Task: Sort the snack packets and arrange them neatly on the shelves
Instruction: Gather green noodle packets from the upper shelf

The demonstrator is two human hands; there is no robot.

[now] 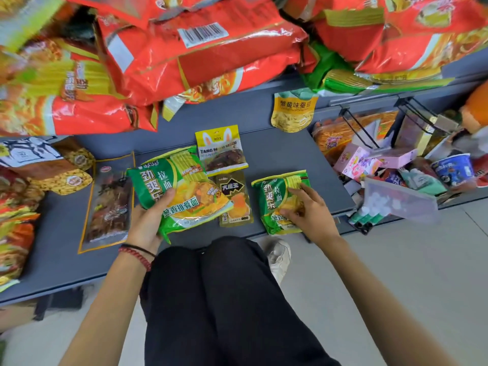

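Observation:
My left hand (149,217) grips a green noodle packet (184,191) from below, thumb on its front, lifting it just over the grey shelf (277,154). My right hand (307,210) lies on a second green noodle packet (272,202) flat on the shelf, fingers curled onto its right edge. Between the two packets lies a small dark snack sachet (235,202). Behind it sits a yellow rabbit-ear packet (220,149). A yellow pouch (293,110) leans at the shelf's back. A long clear meat-snack packet (109,204) lies left of my left hand.
Large red noodle multipacks (200,48) overhang from the shelf above. Brown and yellow snack bags (52,170) and more red packs crowd the left. To the right, a bin holds pink boxes (359,162), a cup noodle (453,169) and a clear bag. My knees are below the shelf edge.

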